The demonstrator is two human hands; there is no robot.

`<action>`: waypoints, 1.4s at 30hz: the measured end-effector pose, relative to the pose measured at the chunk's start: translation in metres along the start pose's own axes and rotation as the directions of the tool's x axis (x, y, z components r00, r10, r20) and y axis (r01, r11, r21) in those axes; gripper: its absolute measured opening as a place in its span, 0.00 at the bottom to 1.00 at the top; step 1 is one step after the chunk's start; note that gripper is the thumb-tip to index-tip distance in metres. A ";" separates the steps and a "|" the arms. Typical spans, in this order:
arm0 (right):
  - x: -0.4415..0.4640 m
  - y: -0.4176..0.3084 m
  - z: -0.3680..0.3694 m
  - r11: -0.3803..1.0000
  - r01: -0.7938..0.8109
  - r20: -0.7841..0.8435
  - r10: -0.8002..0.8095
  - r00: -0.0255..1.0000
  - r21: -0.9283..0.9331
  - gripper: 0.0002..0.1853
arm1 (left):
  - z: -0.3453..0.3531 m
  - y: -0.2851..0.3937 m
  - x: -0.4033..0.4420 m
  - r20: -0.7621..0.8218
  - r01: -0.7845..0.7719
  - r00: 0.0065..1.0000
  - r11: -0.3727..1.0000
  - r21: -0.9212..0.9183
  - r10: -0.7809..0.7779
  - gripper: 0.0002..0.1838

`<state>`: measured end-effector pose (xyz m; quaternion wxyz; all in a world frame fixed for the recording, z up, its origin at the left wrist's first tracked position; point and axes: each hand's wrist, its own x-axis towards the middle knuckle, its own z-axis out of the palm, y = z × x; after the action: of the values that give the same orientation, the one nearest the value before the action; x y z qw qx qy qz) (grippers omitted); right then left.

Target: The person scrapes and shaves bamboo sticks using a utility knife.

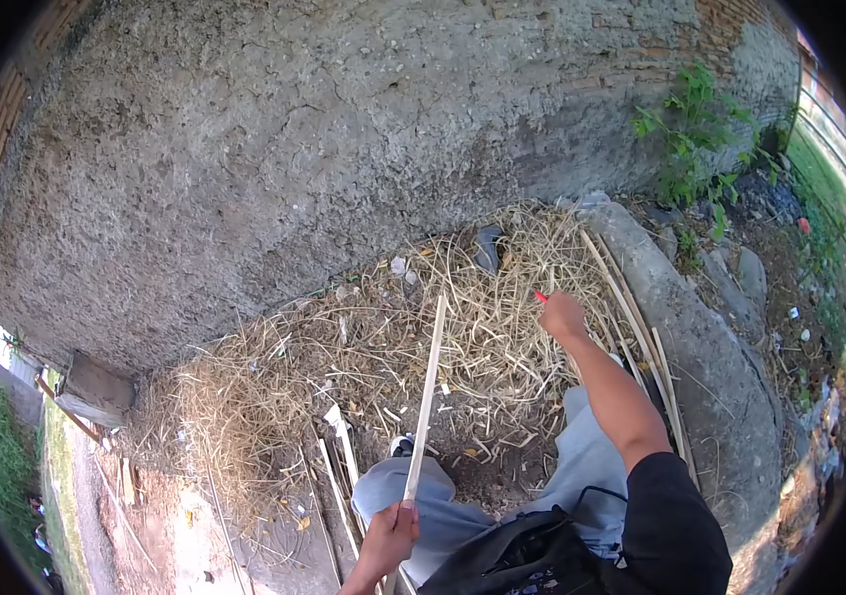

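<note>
A long, pale, flat strip [427,397] rises from my left hand [388,543], whose fingers are wrapped round its lower end near my lap. My right hand [563,315] is held out ahead to the right, over the straw, closed round a small object with a red tip [541,296]. Most of that object is hidden in my fingers. The strip's upper end stands to the left of my right hand and does not touch it.
Straw and shavings [383,347] cover the ground before a rough wall [294,149]. More long strips [625,297] lie at the right, beside a stone ledge [700,367]. A brick block [96,387] sits at the left; a green plant [690,139] grows at the wall's foot.
</note>
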<state>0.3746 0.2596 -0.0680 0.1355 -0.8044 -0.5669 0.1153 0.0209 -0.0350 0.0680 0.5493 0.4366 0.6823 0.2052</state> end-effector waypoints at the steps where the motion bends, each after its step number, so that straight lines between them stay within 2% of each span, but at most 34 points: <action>1: -0.002 -0.002 0.002 0.999 0.013 -0.071 -0.010 0.997 0.042 0.11 | 0.000 -0.005 0.004 0.010 0.022 1.000 0.999 -0.033 -0.022 0.19; 3: -0.003 -0.005 0.003 0.996 0.018 -0.143 -0.006 0.990 0.086 0.14 | 0.002 -0.013 0.015 0.044 0.039 0.998 0.996 -0.084 -0.035 0.18; 4: -0.010 -0.014 -0.006 0.935 -0.015 0.028 0.006 1.000 0.355 0.12 | 0.005 -0.018 0.020 0.078 0.054 0.996 0.991 -0.119 -0.045 0.18; 5: -0.018 -0.023 -0.015 0.804 -0.092 0.191 -0.028 0.981 0.588 0.12 | 0.008 -0.021 0.025 0.113 0.071 0.992 0.985 -0.155 -0.053 0.18; 7: -0.039 -0.042 -0.034 0.493 -0.228 0.351 -0.173 0.920 0.840 0.20 | 0.013 -0.025 0.033 0.114 0.060 0.993 0.983 -0.174 -0.040 0.18; 8: -0.047 -0.046 -0.040 0.279 -0.367 0.455 -0.399 0.796 0.887 0.22 | 0.018 -0.023 0.038 0.107 0.045 0.994 0.979 -0.199 -0.024 0.17; 9: -0.054 -0.052 -0.042 0.081 -0.538 0.462 -0.627 0.627 0.839 0.24 | 0.019 -0.022 0.040 0.107 0.042 0.994 0.979 -0.201 -0.021 0.17; 10: -0.058 -0.056 -0.043 0.082 -0.536 0.461 -0.628 0.626 0.840 0.24 | 0.017 -0.021 0.042 0.106 0.035 0.994 0.974 -0.222 -0.012 0.17; 12: -0.063 -0.062 -0.045 -0.097 -0.743 0.370 -0.819 0.438 0.662 0.26 | 0.018 -0.019 0.042 0.098 0.029 0.995 0.969 -0.245 -0.006 0.17; 13: -0.064 -0.065 -0.045 -0.095 -0.745 0.370 -0.822 0.433 0.661 0.26 | 0.019 -0.016 0.043 0.091 0.031 0.996 0.963 -0.268 -0.007 0.17; 16: -0.066 -0.066 -0.043 -0.115 -0.831 0.413 -0.826 0.384 0.544 0.35 | 0.022 -0.019 0.042 0.093 0.039 0.996 0.948 -0.316 -0.010 0.17; 23: -0.069 -0.062 -0.046 -0.110 -0.824 0.405 -0.830 0.384 0.556 0.36 | 0.031 -0.019 0.040 0.166 0.084 0.986 0.923 -0.376 -0.022 0.17; 26: -0.074 -0.060 -0.051 -0.090 -0.797 0.432 -0.801 0.414 0.597 0.38 | 0.033 -0.018 0.039 0.203 0.085 0.979 0.908 -0.410 -0.001 0.16; 32: -0.075 -0.059 -0.052 -0.131 -0.796 0.365 -0.836 0.409 0.591 0.34 | 0.041 -0.023 0.043 0.211 0.054 0.977 0.896 -0.440 0.044 0.16; 34: -0.076 -0.059 -0.049 -0.105 -0.716 0.400 -0.770 0.498 0.690 0.29 | 0.043 -0.025 0.049 0.215 0.046 0.975 0.893 -0.449 0.058 0.15; 35: -0.076 -0.059 -0.047 -0.099 -0.718 0.403 -0.771 0.493 0.689 0.29 | 0.044 -0.025 0.051 0.219 0.039 0.973 0.890 -0.454 0.069 0.15; 37: -0.077 -0.063 -0.044 -0.057 -0.589 0.385 -0.706 0.595 0.806 0.21 | 0.046 -0.014 0.056 0.209 0.024 0.975 0.895 -0.445 0.077 0.15; 38: -0.079 -0.066 -0.042 -0.052 -0.591 0.387 -0.709 0.590 0.805 0.21 | 0.048 -0.007 0.059 0.203 0.010 0.975 0.903 -0.430 0.086 0.15; 40: -0.085 -0.070 -0.037 0.022 -0.452 0.382 -0.573 0.725 0.892 0.17 | 0.051 0.001 0.071 0.193 -0.039 0.973 0.914 -0.403 0.127 0.15; 41: -0.088 -0.073 -0.036 0.025 -0.453 0.384 -0.574 0.723 0.891 0.17 | 0.052 0.006 0.079 0.188 -0.094 0.967 0.925 -0.369 0.173 0.16; 42: -0.093 -0.076 -0.039 0.034 -0.383 0.343 -0.527 0.778 0.923 0.16 | 0.053 0.012 0.087 0.187 -0.095 0.967 0.924 -0.371 0.174 0.16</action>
<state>0.2902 0.1932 -0.0015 0.4639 -0.3510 -0.3724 0.7231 0.0733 0.0324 0.0108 0.6753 0.3945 0.5377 0.3152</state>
